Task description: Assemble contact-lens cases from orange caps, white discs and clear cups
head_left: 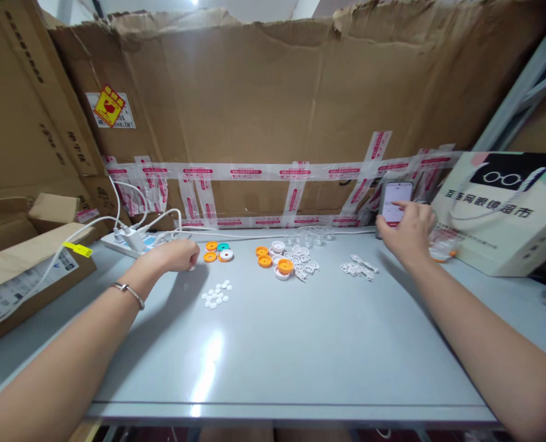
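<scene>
My left hand [180,255] rests low over the table beside the power strip, its fingers curled closed; a speck of white shows at the fingertips, too small to name. Just right of it lie orange, teal and white round plastic pieces [210,256]. Small white discs [215,296] are scattered closer to me. At the back right, a smartphone [395,196] with a lit screen leans upright near the cardboard. My right hand [408,227] is at the phone with fingers apart, index finger over the screen and thumb by its lower left edge.
Orange and white round cases [265,261], white cut-out plastic parts [303,261], more white parts [360,268] and clear pieces [316,236] lie mid-table. A power strip [120,242] with cables and an open carton [33,270] stand left, a paper bag [489,245] right. Cardboard [254,98] walls the back.
</scene>
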### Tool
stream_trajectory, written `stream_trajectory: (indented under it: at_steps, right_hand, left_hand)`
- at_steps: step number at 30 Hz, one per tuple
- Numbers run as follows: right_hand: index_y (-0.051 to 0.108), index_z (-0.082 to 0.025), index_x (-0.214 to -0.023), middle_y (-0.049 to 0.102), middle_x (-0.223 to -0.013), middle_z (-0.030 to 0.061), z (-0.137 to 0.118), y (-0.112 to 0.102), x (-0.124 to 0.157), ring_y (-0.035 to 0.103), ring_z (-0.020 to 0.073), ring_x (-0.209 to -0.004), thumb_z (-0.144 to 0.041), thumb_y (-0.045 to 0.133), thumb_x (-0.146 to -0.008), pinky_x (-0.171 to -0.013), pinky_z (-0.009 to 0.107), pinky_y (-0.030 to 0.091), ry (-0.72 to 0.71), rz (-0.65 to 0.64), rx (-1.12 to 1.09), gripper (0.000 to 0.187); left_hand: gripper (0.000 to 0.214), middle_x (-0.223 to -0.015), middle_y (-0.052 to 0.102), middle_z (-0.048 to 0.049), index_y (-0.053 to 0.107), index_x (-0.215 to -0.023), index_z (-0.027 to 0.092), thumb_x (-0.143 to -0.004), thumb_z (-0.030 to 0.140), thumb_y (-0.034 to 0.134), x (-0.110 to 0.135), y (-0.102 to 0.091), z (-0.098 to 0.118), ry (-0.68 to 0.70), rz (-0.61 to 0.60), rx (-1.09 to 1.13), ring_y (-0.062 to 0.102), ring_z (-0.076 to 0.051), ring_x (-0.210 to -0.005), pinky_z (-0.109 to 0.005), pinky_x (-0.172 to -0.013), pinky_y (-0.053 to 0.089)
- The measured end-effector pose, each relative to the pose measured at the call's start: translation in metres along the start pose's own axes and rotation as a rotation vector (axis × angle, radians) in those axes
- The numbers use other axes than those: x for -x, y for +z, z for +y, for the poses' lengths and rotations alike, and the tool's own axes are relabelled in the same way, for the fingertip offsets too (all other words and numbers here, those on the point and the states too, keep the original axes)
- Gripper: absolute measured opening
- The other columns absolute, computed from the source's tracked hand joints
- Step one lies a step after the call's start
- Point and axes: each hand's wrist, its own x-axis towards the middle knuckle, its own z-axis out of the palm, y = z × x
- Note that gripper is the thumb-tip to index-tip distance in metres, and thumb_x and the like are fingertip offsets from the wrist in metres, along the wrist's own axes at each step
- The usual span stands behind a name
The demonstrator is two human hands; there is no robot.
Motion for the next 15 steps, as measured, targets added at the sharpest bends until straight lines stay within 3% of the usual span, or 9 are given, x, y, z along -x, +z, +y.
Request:
stream_trajectory:
  at_steps: [4,7,11,15]
  right_hand:
    - [0.05,-0.014,-0.107,0.05,-0.104,0.017,-0.024,-0.002,0.006,0.041,0.0275,-0.102,-0.029,0.05,-0.078,-0.091,0.038,0.029,-0.083,-0.004,-0.094,0.033]
    - [0.052,-0.018,-0.103,0.052,-0.101,0.0114,-0.048,-0.003,0.016,0.047,0.0243,-0.097,-0.029,0.051,-0.077,-0.088,0.036,0.036,-0.176,-0.047,-0.178,0.028]
    - [0.057,-0.021,-0.093,0.054,-0.095,0.008,-0.079,-0.008,0.036,0.052,0.024,-0.09,-0.03,0.053,-0.077,-0.083,0.039,0.041,-0.331,-0.273,-0.393,0.018]
    - [0.058,-0.023,-0.092,0.054,-0.094,0.0076,-0.1,-0.015,0.054,0.053,0.024,-0.091,-0.03,0.053,-0.079,-0.082,0.04,0.043,-0.431,-0.485,-0.502,0.016]
  left_hand:
    - [0.015,-0.077,0.065,-0.005,0.062,-0.074,0.017,-0.075,0.016,0.046,0.004,-0.001,0.035,0.09,0.135,0.038,0.057,-0.018,-0.069,-0.025,-0.06,0.037]
    - [0.016,-0.08,0.066,-0.0045,0.062,-0.079,0.017,-0.078,0.018,0.046,0.007,0.007,0.073,0.313,0.222,0.212,0.058,-0.017,-0.074,-0.024,-0.064,0.039]
    - [0.014,-0.078,0.065,-0.0051,0.061,-0.075,0.017,-0.075,0.014,0.047,0.009,0.027,0.108,0.496,0.218,0.305,0.057,-0.017,-0.069,-0.024,-0.061,0.039]
    - [0.012,-0.076,0.062,-0.0055,0.06,-0.075,0.016,-0.076,0.013,0.048,0.006,0.04,0.119,0.566,0.263,0.327,0.056,-0.017,-0.069,-0.025,-0.06,0.039]
